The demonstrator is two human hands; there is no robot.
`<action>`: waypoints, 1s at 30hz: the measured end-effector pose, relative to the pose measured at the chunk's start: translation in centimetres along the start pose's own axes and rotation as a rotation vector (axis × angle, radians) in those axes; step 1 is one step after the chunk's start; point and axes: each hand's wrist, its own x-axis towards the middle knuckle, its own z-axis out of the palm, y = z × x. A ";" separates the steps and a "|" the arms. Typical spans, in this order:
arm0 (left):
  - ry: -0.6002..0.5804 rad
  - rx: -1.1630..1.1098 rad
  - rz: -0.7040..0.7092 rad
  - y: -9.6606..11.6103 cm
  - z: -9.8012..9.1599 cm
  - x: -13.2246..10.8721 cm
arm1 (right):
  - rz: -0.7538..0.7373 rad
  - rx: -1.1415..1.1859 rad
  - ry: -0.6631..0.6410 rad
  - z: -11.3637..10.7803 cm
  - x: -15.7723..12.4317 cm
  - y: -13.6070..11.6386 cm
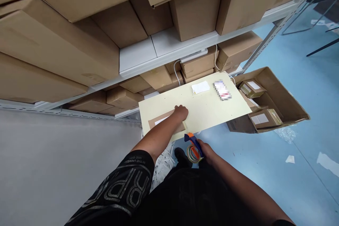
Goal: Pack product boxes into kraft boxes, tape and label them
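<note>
A flat cardboard box (pixel 153 123) with a white label (pixel 160 119) lies at the left end of a pale yellow tabletop (pixel 206 109), partly covered by my left forearm. At its far right edge, my left hand (pixel 181 113) is closed with curled fingers and appears to grip the box there; the fingertips are hidden. Below the table's near edge, my right hand (pixel 207 151) is wrapped around a blue and orange tape dispenser (pixel 195 144) with a roll of tape on it.
White paper slips (pixel 200 87) and a pixelated phone-like object (pixel 222 90) lie on the tabletop. Shelving (pixel 185 50) full of cardboard boxes stands behind it. At right is a large open carton (pixel 288 107) holding small boxes. Shredded paper (pixel 162 162) lies by my foot.
</note>
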 end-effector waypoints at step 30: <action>0.558 -0.288 -0.286 -6.4 14.3 -18.2 | 0.119 -0.017 -0.063 8.0 7.1 -17.2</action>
